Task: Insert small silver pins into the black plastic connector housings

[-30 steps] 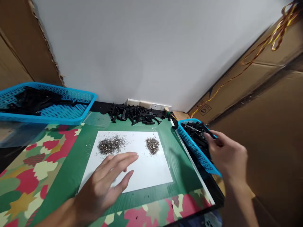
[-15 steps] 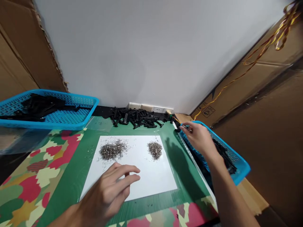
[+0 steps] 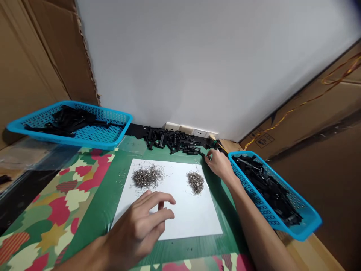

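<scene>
Judging black parts (image 3: 172, 141) heaped near the wall (image 3: 169, 67) as light, stiff, slick, best pinched mid-length, with right hand (image 3: 218, 163) at their right end, unable to tell if clamped, and left hand (image 3: 143, 220) fingers apart.

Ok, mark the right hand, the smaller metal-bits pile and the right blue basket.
Right hand (image 3: 220, 164), head view: back of the hand.
Smaller metal-bits pile (image 3: 195, 182), head view: its middle.
Right blue basket (image 3: 308, 226), head view: its near end.

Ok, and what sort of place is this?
Probably a small workshop: two piles of small metal pieces sit on white paper, with a heap of black parts behind and blue baskets on either side.
</scene>
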`<state>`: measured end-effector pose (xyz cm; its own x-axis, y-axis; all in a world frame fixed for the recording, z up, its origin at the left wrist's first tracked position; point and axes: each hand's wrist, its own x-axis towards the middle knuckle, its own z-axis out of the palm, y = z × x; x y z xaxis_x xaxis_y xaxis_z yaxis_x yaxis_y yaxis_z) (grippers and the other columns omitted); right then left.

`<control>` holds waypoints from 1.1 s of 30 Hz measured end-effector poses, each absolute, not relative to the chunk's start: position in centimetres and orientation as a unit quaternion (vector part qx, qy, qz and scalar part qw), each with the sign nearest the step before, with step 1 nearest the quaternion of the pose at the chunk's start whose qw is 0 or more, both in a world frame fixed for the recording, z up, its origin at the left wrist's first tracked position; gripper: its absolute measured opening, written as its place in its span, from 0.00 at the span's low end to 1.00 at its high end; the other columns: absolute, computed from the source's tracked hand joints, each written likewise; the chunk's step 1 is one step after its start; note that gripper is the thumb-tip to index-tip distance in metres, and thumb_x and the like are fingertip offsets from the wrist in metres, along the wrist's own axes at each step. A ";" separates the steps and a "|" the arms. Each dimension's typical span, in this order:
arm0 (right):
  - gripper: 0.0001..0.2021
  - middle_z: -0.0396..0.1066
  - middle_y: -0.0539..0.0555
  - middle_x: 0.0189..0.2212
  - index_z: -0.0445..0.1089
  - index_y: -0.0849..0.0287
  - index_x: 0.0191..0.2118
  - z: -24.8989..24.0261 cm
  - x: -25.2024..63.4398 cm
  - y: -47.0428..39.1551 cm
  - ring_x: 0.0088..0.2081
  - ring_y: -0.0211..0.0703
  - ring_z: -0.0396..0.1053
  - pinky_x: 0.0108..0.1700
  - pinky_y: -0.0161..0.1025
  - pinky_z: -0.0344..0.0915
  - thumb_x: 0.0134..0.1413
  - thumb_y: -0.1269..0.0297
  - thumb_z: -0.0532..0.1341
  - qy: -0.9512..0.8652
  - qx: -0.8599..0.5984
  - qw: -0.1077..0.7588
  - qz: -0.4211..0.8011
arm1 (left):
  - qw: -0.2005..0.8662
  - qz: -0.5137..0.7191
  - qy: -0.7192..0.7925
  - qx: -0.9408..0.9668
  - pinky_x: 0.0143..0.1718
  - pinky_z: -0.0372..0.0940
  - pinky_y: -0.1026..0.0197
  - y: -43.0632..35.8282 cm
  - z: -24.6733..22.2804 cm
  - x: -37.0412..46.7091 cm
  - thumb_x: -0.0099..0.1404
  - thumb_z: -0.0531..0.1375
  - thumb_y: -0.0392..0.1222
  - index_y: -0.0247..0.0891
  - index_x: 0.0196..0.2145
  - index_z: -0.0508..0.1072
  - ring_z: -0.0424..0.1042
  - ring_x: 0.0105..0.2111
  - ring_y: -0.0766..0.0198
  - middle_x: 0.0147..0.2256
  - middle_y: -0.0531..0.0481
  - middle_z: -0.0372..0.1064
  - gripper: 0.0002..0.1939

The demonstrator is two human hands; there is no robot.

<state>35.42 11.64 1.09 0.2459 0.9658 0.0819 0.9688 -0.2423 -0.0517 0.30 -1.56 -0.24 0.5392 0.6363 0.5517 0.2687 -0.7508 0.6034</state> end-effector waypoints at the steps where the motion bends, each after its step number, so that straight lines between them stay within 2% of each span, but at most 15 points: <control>1: 0.13 0.80 0.66 0.40 0.76 0.60 0.49 1.3 35.8 11.2 0.42 0.57 0.77 0.37 0.40 0.61 0.65 0.59 0.61 -0.607 -0.793 0.050 -0.022 | 0.239 0.400 0.270 0.843 0.53 0.70 0.47 -1.6 -0.3 0.3 0.68 0.52 0.23 0.40 0.45 0.77 0.78 0.44 0.55 0.51 0.40 0.75 0.19; 5: 0.13 0.78 0.63 0.33 0.75 0.61 0.45 3.0 36.4 9.6 0.35 0.53 0.74 0.34 0.40 0.58 0.64 0.59 0.59 -0.596 -0.797 0.094 -0.039 | 0.295 0.407 0.292 0.813 0.43 0.71 0.54 -1.7 0.1 0.5 0.69 0.52 0.24 0.40 0.43 0.78 0.76 0.43 0.57 0.50 0.40 0.74 0.17; 8: 0.14 0.70 0.51 0.24 0.73 0.59 0.42 4.4 34.6 8.2 0.27 0.42 0.65 0.31 0.37 0.55 0.68 0.54 0.56 -0.633 -0.760 0.147 -0.014 | 0.368 0.404 0.335 0.768 0.42 0.71 0.57 -1.2 0.6 0.7 0.74 0.52 0.30 0.40 0.43 0.79 0.76 0.43 0.58 0.46 0.43 0.75 0.15; 11: 0.13 0.57 0.42 0.20 0.70 0.57 0.40 4.9 30.5 6.3 0.22 0.36 0.53 0.27 0.34 0.50 0.69 0.53 0.58 -0.716 -0.638 0.268 0.096 | 0.455 0.368 0.383 0.715 0.36 0.71 0.60 -0.4 0.7 0.7 0.79 0.52 0.41 0.41 0.49 0.78 0.74 0.35 0.61 0.39 0.46 0.77 0.14; 14: 0.06 0.51 0.40 0.20 0.68 0.57 0.38 4.3 25.7 4.0 0.22 0.34 0.49 0.26 0.33 0.47 0.66 0.60 0.61 -0.757 -0.529 0.340 0.178 | 0.527 0.353 0.405 0.659 0.33 0.70 0.61 0.2 0.5 0.6 0.81 0.51 0.50 0.42 0.58 0.74 0.73 0.31 0.62 0.37 0.48 0.78 0.18; 16: 0.03 0.51 0.40 0.21 0.68 0.56 0.39 3.7 23.0 2.7 0.22 0.33 0.49 0.25 0.33 0.47 0.64 0.64 0.61 -0.774 -0.492 0.346 0.198 | 0.548 0.365 0.398 0.639 0.37 0.71 0.60 0.3 0.4 0.6 0.80 0.53 0.53 0.43 0.59 0.74 0.75 0.35 0.61 0.41 0.46 0.78 0.19; 18: 0.02 0.53 0.40 0.21 0.68 0.56 0.40 3.2 21.0 1.8 0.22 0.32 0.49 0.25 0.32 0.48 0.63 0.66 0.61 -0.787 -0.462 0.343 0.220 | 0.556 0.377 0.399 0.624 0.42 0.72 0.59 0.2 0.3 0.6 0.79 0.55 0.54 0.43 0.55 0.75 0.76 0.40 0.58 0.42 0.46 0.78 0.18; 22: 0.05 0.52 0.40 0.22 0.69 0.57 0.44 2.7 19.5 1.3 0.22 0.32 0.48 0.25 0.33 0.49 0.64 0.65 0.60 -0.795 -0.409 0.333 0.300 | 0.552 0.407 0.438 0.582 0.47 0.72 0.57 0.0 0.1 0.5 0.79 0.54 0.55 0.42 0.51 0.75 0.76 0.46 0.56 0.42 0.47 0.76 0.17; 24: 0.09 0.49 0.40 0.23 0.70 0.57 0.50 2.6 19.7 1.5 0.22 0.33 0.47 0.25 0.34 0.48 0.66 0.63 0.61 -0.784 -0.402 0.324 0.346 | 0.542 0.423 0.442 0.577 0.45 0.71 0.58 0.1 -0.1 0.4 0.79 0.53 0.56 0.42 0.51 0.73 0.76 0.44 0.57 0.39 0.48 0.74 0.17; 27: 0.15 0.48 0.39 0.23 0.68 0.56 0.57 2.5 20.7 2.0 0.23 0.35 0.47 0.26 0.34 0.47 0.69 0.60 0.61 -0.751 -0.431 0.337 0.371 | 0.496 0.472 0.458 0.567 0.37 0.69 0.61 0.6 -0.3 0.4 0.80 0.50 0.55 0.41 0.48 0.73 0.72 0.34 0.61 0.33 0.50 0.70 0.18; 29: 0.12 0.49 0.40 0.23 0.71 0.56 0.53 2.2 21.3 2.4 0.24 0.35 0.48 0.27 0.34 0.47 0.70 0.60 0.60 -0.744 -0.467 0.333 0.343 | 0.464 0.510 0.470 0.551 0.35 0.67 0.61 0.9 -0.3 0.3 0.81 0.50 0.54 0.41 0.47 0.73 0.70 0.32 0.61 0.34 0.49 0.70 0.18; 31: 0.08 0.50 0.41 0.22 0.75 0.57 0.46 1.9 21.5 2.8 0.24 0.35 0.50 0.28 0.35 0.49 0.69 0.62 0.60 -0.759 -0.492 0.296 0.307 | 0.459 0.528 0.471 0.537 0.37 0.68 0.60 1.3 -0.2 0.2 0.80 0.51 0.54 0.39 0.49 0.74 0.70 0.34 0.61 0.37 0.47 0.71 0.18; 33: 0.08 0.53 0.42 0.20 0.78 0.58 0.42 1.6 21.4 2.9 0.23 0.34 0.51 0.29 0.35 0.49 0.68 0.64 0.61 -0.775 -0.505 0.255 0.282 | 0.475 0.533 0.466 0.522 0.39 0.69 0.59 1.7 0.0 0.2 0.80 0.52 0.55 0.38 0.51 0.74 0.71 0.36 0.60 0.38 0.46 0.73 0.20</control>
